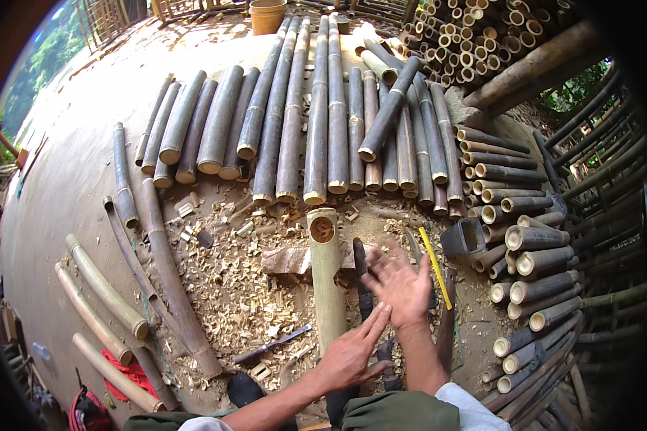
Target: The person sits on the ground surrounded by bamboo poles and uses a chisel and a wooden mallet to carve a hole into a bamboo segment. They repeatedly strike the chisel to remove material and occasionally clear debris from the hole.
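Observation:
My right hand (402,289) is raised with its palm showing and fingers spread, holding nothing. My left hand (354,354) has its fingers stretched out, their tips touching the base of the right palm. Just left of the hands, a peeled pale bamboo section (326,287) leans over a wooden block (284,260); near its top is a round opening with shavings inside. A dark blade (362,269) lies between the bamboo and my right hand, partly hidden by it. A yellow measuring stick (436,267) lies to the right. On the left, a chisel-like tool (273,343) rests on the shavings.
Long dark bamboo poles (277,115) lie in a row ahead. Cut bamboo is stacked at right (539,262), with more piled at the far right (474,43). A dark plastic container (463,238) sits beside the stack. Pale bamboo lengths (108,287) lie at left. Shavings cover the ground.

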